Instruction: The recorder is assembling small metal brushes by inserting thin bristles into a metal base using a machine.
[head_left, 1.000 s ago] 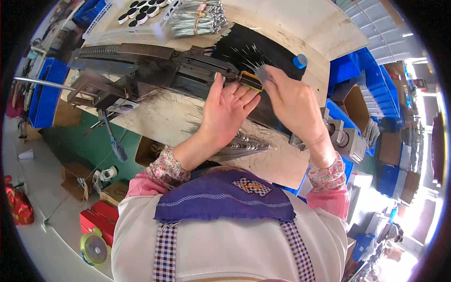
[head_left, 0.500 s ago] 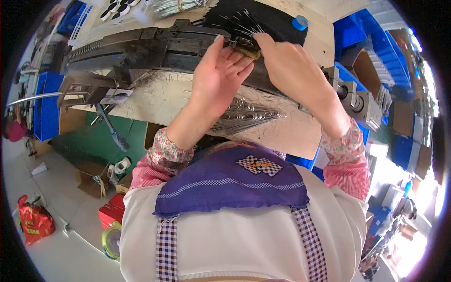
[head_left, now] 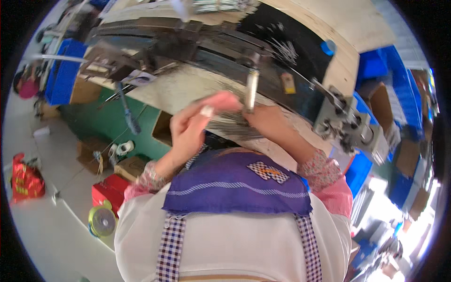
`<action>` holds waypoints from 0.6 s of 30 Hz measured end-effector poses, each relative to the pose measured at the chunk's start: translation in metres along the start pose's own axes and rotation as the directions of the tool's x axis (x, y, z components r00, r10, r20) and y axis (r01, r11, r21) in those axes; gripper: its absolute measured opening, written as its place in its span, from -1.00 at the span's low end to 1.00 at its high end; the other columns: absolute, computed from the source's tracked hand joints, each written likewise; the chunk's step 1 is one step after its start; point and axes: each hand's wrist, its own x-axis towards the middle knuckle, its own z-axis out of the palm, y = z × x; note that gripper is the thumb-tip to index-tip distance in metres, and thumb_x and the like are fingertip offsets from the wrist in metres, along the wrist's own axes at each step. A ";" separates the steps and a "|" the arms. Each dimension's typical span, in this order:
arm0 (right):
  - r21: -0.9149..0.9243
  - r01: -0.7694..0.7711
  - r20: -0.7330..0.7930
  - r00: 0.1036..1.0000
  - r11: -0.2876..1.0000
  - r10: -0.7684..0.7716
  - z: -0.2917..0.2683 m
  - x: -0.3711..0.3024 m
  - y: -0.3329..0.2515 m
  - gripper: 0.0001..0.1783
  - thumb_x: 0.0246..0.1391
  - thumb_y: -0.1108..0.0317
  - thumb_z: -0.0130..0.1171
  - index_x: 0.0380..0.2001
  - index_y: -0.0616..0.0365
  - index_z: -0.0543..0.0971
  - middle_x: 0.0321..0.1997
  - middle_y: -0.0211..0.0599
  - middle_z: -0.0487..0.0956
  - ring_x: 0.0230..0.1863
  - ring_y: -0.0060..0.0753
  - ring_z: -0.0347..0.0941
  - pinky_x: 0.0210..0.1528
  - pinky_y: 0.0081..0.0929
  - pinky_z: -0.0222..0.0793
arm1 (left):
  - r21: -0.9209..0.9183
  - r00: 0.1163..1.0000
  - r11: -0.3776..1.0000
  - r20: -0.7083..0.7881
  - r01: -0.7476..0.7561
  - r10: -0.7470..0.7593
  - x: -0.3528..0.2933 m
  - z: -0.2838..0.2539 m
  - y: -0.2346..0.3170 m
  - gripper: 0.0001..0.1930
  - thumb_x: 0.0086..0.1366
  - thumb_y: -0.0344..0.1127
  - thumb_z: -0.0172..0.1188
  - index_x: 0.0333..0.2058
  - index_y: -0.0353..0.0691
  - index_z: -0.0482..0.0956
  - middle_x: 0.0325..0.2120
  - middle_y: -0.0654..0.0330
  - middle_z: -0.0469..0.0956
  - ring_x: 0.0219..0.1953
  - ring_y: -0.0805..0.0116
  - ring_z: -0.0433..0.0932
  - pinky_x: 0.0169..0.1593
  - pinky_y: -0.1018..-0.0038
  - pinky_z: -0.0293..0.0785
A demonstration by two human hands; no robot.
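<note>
My right hand is closed around the lower end of a shiny metal lever, which slants up to a long dark metal fixture on the bench. My left hand is smeared by motion, over the near edge of the bench. Its fingers stretch towards the lever, with the thumb apart from them, and nothing shows in it. Beneath and between the hands lies a fan of thin metal wires, partly hidden. Beyond the fixture, loose thin pins lie on a black mat.
A small yellowish block lies on the fixture, right of the lever. A metal clamp-like mechanism stands at the bench's right end. A blue round cap sits at the mat's edge. Blue bins stand at the right.
Both hands have left the dark piece at the fixture and come nearer to my body. My right hand now grips the lever. The view has shifted, so the bench sits differently.
</note>
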 end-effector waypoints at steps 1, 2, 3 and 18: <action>-0.006 0.038 -0.060 0.997 0.999 -0.038 0.004 -0.003 0.005 -0.89 -0.04 0.40 0.05 -0.45 0.14 0.56 -0.38 -0.24 0.55 -0.32 -0.20 0.55 -0.40 -0.27 0.50 | 0.684 0.969 0.729 -0.170 -0.014 0.178 -0.010 -0.015 0.009 -0.38 0.27 -0.28 0.12 0.26 -0.32 0.15 0.26 -0.17 0.15 0.29 -0.10 0.16 0.31 0.03 0.04; 0.003 0.063 -0.067 0.996 0.998 -0.063 0.010 -0.004 0.009 -0.89 -0.04 0.40 0.05 -0.45 0.14 0.56 -0.38 -0.24 0.55 -0.32 -0.20 0.55 -0.40 -0.27 0.50 | 0.987 0.900 0.077 -0.162 0.144 0.405 -0.021 -0.028 0.017 -0.33 0.27 -0.27 0.12 0.30 -0.29 0.08 0.25 -0.20 0.15 0.28 -0.14 0.16 0.29 -0.04 0.05; -0.038 0.038 -0.042 0.998 0.999 -0.039 0.014 -0.006 0.014 -0.87 -0.05 0.36 0.09 -0.40 0.14 0.55 -0.39 -0.22 0.55 -0.36 -0.18 0.54 -0.40 -0.25 0.48 | 0.892 0.841 -0.238 -0.232 0.384 0.489 -0.032 -0.047 0.018 -0.28 0.26 -0.25 0.13 0.32 -0.26 0.02 0.26 -0.18 0.14 0.30 -0.15 0.13 0.28 -0.05 0.05; 0.834 -0.151 -0.403 0.490 0.531 0.773 -0.056 -0.100 0.009 -0.86 0.14 0.53 0.05 -0.20 0.20 0.44 -0.30 -0.38 0.41 -0.31 -0.58 0.31 -0.19 -0.63 0.29 | 0.703 0.760 -0.368 -0.383 0.609 0.525 -0.057 -0.088 -0.008 -0.24 0.17 -0.23 0.20 0.29 -0.30 0.08 0.12 -0.15 0.36 0.14 -0.11 0.36 0.21 0.19 0.23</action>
